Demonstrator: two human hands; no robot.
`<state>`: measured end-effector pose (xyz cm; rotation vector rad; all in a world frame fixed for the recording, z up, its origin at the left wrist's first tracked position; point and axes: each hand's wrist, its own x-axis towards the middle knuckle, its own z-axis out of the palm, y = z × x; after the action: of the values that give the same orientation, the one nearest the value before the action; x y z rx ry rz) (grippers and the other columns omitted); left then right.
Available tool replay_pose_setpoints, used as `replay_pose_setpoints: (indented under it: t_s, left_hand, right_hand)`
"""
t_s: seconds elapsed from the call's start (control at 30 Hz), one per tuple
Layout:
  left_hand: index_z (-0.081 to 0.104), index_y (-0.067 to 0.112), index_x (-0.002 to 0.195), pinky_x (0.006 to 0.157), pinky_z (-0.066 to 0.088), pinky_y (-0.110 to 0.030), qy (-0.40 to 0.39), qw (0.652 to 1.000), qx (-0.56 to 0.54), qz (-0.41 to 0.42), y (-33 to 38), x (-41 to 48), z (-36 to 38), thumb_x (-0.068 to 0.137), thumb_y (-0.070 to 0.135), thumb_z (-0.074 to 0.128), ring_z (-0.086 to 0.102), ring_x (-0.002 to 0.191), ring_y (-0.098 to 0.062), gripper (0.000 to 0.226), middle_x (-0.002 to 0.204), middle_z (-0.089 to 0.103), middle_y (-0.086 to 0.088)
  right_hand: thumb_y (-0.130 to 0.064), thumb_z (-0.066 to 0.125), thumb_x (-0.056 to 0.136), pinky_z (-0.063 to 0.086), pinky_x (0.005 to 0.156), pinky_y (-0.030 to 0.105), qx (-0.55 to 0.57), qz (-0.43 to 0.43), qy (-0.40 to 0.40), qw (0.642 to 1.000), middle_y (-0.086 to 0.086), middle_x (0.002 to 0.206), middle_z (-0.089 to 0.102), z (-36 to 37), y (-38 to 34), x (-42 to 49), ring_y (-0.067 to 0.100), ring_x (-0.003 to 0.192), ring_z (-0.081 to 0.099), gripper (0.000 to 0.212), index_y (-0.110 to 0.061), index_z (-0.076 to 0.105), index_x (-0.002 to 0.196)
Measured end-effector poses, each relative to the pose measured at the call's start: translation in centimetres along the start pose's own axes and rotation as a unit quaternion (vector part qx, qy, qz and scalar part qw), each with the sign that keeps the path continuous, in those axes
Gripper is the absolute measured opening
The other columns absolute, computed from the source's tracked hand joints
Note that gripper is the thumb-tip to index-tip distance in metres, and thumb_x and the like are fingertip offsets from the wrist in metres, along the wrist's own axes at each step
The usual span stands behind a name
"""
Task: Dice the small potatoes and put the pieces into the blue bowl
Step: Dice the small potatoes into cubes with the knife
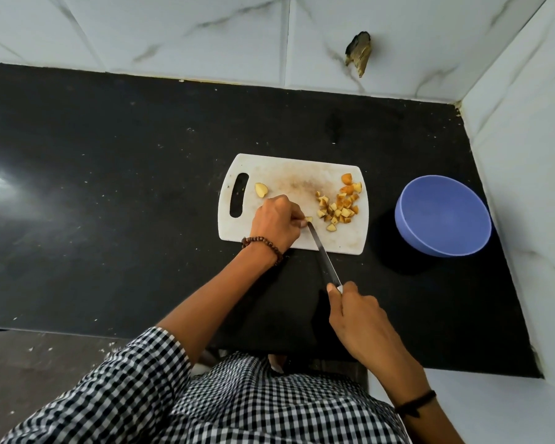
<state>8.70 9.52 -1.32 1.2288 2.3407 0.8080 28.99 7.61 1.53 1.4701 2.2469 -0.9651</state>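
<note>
A white cutting board (289,174) lies on the black counter. Several diced potato pieces (338,208) are heaped on its right side, and one potato half (261,190) sits by the handle slot on the left. My left hand (277,222) pinches a small potato piece (308,219) on the board's front part. My right hand (358,318) grips the handle of a knife (323,257), whose tip meets that piece. The blue bowl (442,216) stands to the right of the board; I see nothing inside it.
The black counter (109,187) runs wide to the left of the board. White marble-pattern tiled walls close it at the back and right, right beside the bowl. A broken dark hole (359,52) marks the back wall. The counter's front edge is near my body.
</note>
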Motion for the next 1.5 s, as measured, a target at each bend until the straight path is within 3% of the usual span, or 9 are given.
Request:
replay_pose_setpoints:
  t_s: [0.2,0.33,0.5,0.63,0.83,0.93,1.07,1.27,1.5]
  left_hand:
    - [0.07,0.009,0.104,0.08,0.055,-0.024,-0.022,1.0,-0.021,-0.001,-0.5,-0.4,-0.3,0.076,0.015,0.079,0.065,0.084,-0.013,0.029,0.097,0.065,-0.003]
    - [0.061,0.007,0.118,0.072,0.054,-0.011,-0.04,0.988,-0.136,-0.053,-0.9,-1.2,-1.4,0.074,-0.002,0.077,0.066,0.083,-0.006,0.049,0.102,0.064,-0.004]
    - [0.057,0.008,0.123,0.075,0.056,-0.016,-0.043,0.975,-0.199,-0.085,-1.2,-1.7,-1.9,0.078,-0.007,0.071,0.068,0.087,-0.006,0.05,0.103,0.064,-0.003]
    - [0.061,0.012,0.116,0.066,0.05,-0.007,0.007,0.983,-0.159,-0.091,-1.8,-1.9,-2.4,0.08,-0.003,0.069,0.066,0.086,-0.007,0.039,0.102,0.065,-0.001]
    - [0.066,0.011,0.111,0.07,0.043,-0.004,0.051,0.993,-0.085,-0.067,-3.3,-2.2,-3.2,0.081,0.0,0.069,0.063,0.086,-0.005,0.032,0.102,0.065,0.0]
    - [0.066,0.011,0.109,0.074,0.044,-0.007,0.061,0.995,-0.065,-0.053,-3.5,-1.8,-3.5,0.082,0.002,0.069,0.062,0.087,-0.006,0.029,0.102,0.065,0.001]
    - [0.067,0.014,0.108,0.081,0.05,-0.016,0.05,0.998,-0.031,-0.032,-3.6,-1.1,-3.0,0.085,0.012,0.07,0.061,0.086,-0.008,0.024,0.104,0.064,0.001]
    - [0.065,0.011,0.114,0.081,0.048,-0.02,0.059,0.998,0.01,0.013,-2.1,0.2,-2.3,0.096,0.015,0.053,0.062,0.093,-0.017,0.022,0.109,0.062,-0.005]
    - [0.072,0.014,0.098,0.075,0.049,-0.023,0.009,0.999,0.039,-0.007,-1.5,1.3,-2.4,0.087,0.021,0.068,0.06,0.086,-0.015,0.014,0.1,0.062,-0.003]
  right_hand:
    - [-0.053,0.028,0.105,0.042,0.057,0.029,0.072,-0.002,0.032,0.997,0.003,0.081,0.06,-0.6,0.2,-0.6,0.014,0.065,0.057,0.041,-0.02,0.05,0.093]
    - [-0.055,0.032,0.103,0.043,0.055,0.032,0.125,-0.007,0.069,0.99,0.007,0.08,0.061,-0.8,-0.2,-0.3,0.018,0.064,0.059,0.043,-0.019,0.051,0.088]
    - [-0.055,0.034,0.103,0.054,0.068,0.044,0.121,-0.039,0.066,0.99,0.007,0.084,0.063,-0.5,-2.0,1.1,0.023,0.074,0.064,0.041,-0.02,0.051,0.089]
    - [-0.055,0.031,0.104,0.054,0.07,0.041,0.076,-0.053,0.043,0.995,0.004,0.087,0.063,0.7,-3.1,2.0,0.019,0.077,0.064,0.041,-0.02,0.051,0.095]
    - [-0.051,0.03,0.105,0.054,0.07,0.041,0.07,-0.038,0.09,0.993,0.004,0.083,0.062,0.5,-1.4,2.5,0.022,0.075,0.063,0.04,-0.017,0.05,0.095]
    - [-0.053,0.03,0.104,0.055,0.072,0.044,0.094,-0.019,0.107,0.99,0.006,0.084,0.062,-0.5,-0.3,3.0,0.022,0.076,0.064,0.042,-0.017,0.052,0.096]
    - [-0.053,0.032,0.104,0.054,0.062,0.039,0.101,-0.053,0.105,0.988,0.004,0.076,0.063,-1.0,-0.6,3.1,0.019,0.07,0.064,0.04,-0.018,0.053,0.098]
    - [-0.054,0.032,0.104,0.056,0.071,0.044,0.085,-0.066,0.083,0.991,0.003,0.081,0.064,1.4,-1.9,2.5,0.02,0.073,0.065,0.04,-0.02,0.051,0.092]
    - [-0.055,0.033,0.103,0.058,0.075,0.044,0.118,-0.008,0.095,0.988,0.004,0.083,0.065,0.4,-0.4,3.9,0.018,0.076,0.066,0.041,-0.022,0.054,0.091]
